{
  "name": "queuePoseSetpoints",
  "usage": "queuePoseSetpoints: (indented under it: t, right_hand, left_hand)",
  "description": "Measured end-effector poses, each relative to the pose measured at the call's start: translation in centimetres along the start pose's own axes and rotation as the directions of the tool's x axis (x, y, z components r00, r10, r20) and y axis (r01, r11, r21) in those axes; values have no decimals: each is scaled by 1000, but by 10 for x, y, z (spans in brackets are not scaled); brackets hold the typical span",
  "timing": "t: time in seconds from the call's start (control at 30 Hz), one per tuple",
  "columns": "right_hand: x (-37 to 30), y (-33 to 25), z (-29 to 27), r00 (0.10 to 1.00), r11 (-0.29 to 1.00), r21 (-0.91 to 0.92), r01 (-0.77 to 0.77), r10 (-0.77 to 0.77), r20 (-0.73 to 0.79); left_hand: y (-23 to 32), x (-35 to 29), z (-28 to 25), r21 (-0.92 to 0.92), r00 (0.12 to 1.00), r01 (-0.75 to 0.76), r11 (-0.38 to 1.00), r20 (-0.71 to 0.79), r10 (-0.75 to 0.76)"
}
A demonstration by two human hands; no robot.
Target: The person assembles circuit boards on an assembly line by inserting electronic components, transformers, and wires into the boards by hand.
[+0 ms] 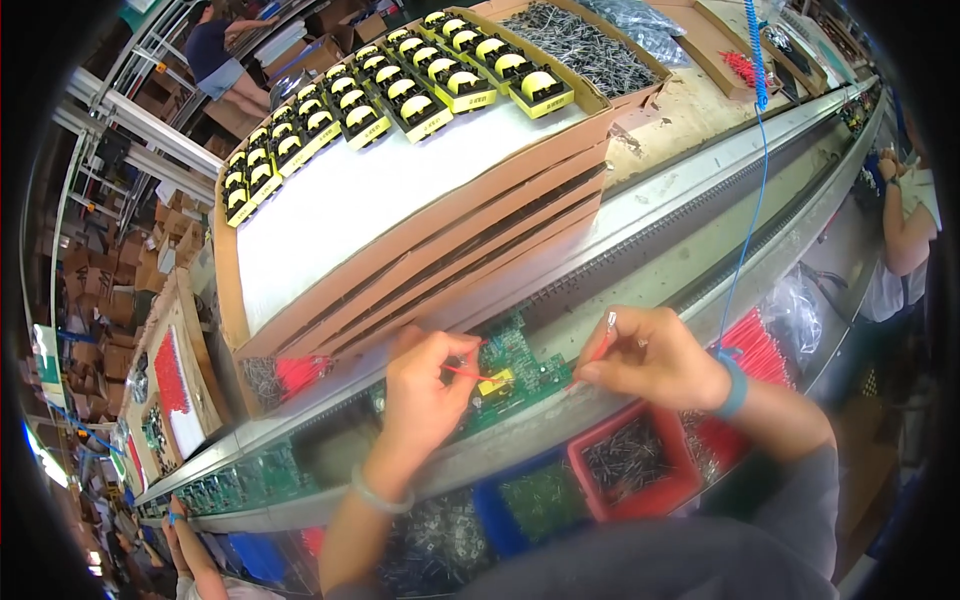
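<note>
A green circuit board (517,352) with a yellow component (495,383) on it lies in the metal conveyor track in front of me. Over its left part, my left hand (428,385) is closed, pinching a thin red wire (461,371) that points toward the yellow component. My right hand (650,360), at the board's right end, pinches a second red wire (601,348) between thumb and fingers; a small white piece shows at its upper end. The left wrist wears a clear bangle (382,494), the right a blue strap (733,385) tied to a blue cord.
Beyond the track stand stacked cardboard trays (470,235), the top one bearing rows of yellow-and-black components (415,110). Nearer me are a red bin (588,468), a blue bin (497,520) and red wires (755,350). A coiled blue cord (756,60) hangs at right. Other people work nearby.
</note>
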State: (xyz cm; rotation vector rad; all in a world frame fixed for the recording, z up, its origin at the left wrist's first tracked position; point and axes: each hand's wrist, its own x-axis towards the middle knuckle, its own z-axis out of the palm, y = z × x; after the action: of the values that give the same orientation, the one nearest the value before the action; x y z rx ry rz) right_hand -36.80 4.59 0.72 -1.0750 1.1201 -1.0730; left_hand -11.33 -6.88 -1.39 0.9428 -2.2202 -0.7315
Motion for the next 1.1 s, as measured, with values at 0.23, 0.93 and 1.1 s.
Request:
queuePoseSetpoints:
  t: [0.23, 0.93, 1.1]
  right_hand:
    - [26, -7, 10, 981, 883, -447, 144, -185, -49]
    - [71, 29, 13, 886, 557, -751, 354, -457, 79]
    - [72, 27, 16, 890, 527, -775, 348, -446, 97]
  left_hand:
    - [6, 5, 3, 165, 996, -65, 984, 70, 54]
    - [6, -80, -82, -561, 810, 489, 667, 8, -587]
    - [-2, -80, -82, -505, 819, 432, 747, -128, -560]
